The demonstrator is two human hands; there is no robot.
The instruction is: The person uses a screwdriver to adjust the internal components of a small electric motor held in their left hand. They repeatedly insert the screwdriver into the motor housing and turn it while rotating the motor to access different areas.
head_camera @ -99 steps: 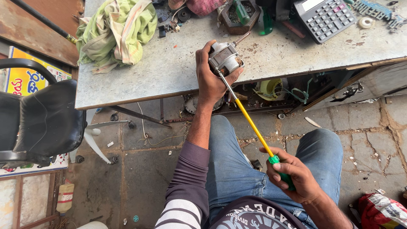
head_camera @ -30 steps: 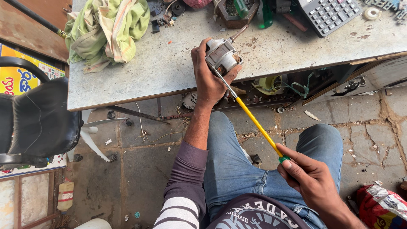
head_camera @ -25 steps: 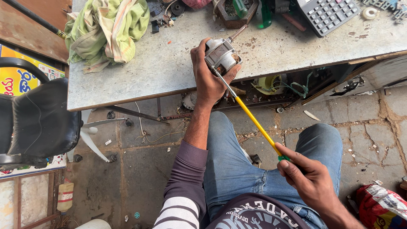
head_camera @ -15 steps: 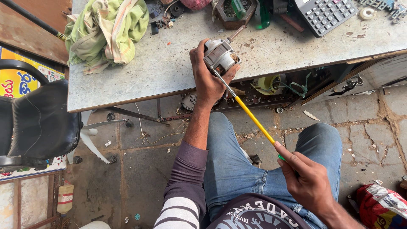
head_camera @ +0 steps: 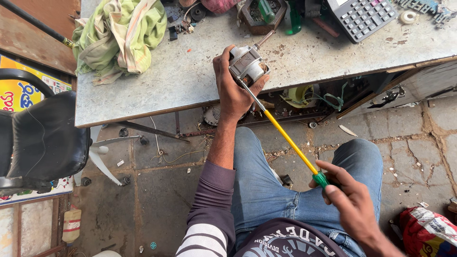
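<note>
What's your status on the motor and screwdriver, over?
Left hand grips small motor at table edge. Right hand holds long yellow screwdriver, tip at motor. Nothing between them; calculator and cloth well apart.

Bright, even daylight, soft shadows, sharp focus, slight wide-angle edge stretch.

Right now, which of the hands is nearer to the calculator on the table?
Left. The left hand grips the small motor at the table's edge, a short way from the calculator. The right hand holds the screwdriver's green handle over the lap, farther away.
</note>
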